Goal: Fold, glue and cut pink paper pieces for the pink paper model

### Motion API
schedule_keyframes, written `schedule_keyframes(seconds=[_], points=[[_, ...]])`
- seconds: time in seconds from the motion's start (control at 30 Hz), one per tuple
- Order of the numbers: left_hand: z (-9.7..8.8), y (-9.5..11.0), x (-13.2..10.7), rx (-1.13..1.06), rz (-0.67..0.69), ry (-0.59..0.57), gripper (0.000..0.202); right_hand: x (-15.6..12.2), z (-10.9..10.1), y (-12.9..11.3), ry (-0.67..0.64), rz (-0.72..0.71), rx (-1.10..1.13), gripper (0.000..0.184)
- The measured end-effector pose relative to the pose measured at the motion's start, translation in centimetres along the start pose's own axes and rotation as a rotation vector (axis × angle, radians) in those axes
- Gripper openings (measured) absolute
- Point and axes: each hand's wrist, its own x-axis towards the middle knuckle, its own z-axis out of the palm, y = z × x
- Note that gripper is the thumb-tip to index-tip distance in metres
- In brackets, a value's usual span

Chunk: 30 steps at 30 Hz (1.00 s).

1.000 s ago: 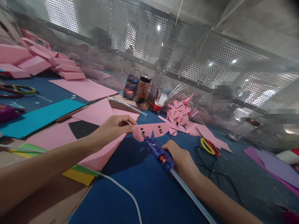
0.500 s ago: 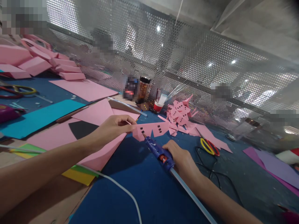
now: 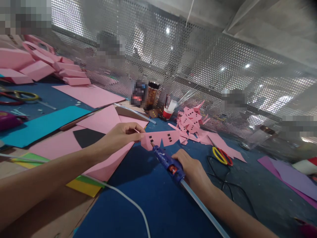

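Note:
Between thumb and fingers, my left hand [image 3: 127, 134] pinches the left end of a pink paper strip [image 3: 161, 136], which has small black squares and a notched lower edge. My right hand [image 3: 189, 163] is wrapped round a blue hot glue gun [image 3: 168, 162]; its fingers are mostly hidden behind the gun. The nozzle tip meets the strip near its lower left, just under a black square. A long clear glue stick [image 3: 203, 208] sticks out from the gun's rear. Beyond the strip lies a pile of pink paper pieces [image 3: 190, 120] with black squares.
Pink sheets [image 3: 61, 142], a blue sheet [image 3: 44, 125] and folded pink shapes [image 3: 37, 67] lie on the left. Yellow-and-red scissors [image 3: 221, 156] rest at right near a black cord [image 3: 224, 181]. A white cable [image 3: 128, 198] crosses in front. Behind stand a red-and-white cup [image 3: 167, 113] and a jar [image 3: 153, 92].
Almost nothing differs. The glue gun's nozzle has shifted very slightly left along the pink paper strip, while both hands keep their hold.

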Motion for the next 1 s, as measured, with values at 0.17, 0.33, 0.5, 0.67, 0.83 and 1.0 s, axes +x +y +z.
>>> schedule_keyframes(seconds=[0.17, 0.33, 0.5, 0.67, 0.83, 1.0], points=[[-0.15, -0.25, 0.12, -0.023, 0.024, -0.011, 0.016, 0.08, -0.54, -0.15, 0.02, 0.042, -0.022, 0.02], [-0.13, -0.37, 0.26, -0.009, 0.019, -0.006, 0.016, 0.1, -0.65, -0.16, 0.023, 0.054, -0.023, 0.018], [-0.09, -0.31, 0.18, -0.001, 0.013, 0.0, 0.014, 0.0, -0.36, 0.05, 0.035, 0.033, -0.032, 0.018], [-0.08, -0.18, 0.12, 0.003, 0.015, 0.004, 0.014, -0.03, -0.23, 0.07, 0.025, 0.025, -0.032, 0.018], [-0.05, -0.05, 0.08, -0.007, 0.012, 0.007, 0.014, -0.01, -0.33, -0.03, 0.018, 0.032, -0.036, 0.019], [-0.05, 0.07, 0.0, -0.015, 0.011, 0.008, 0.012, 0.03, -0.41, -0.1, 0.029, 0.027, -0.016, 0.017]])
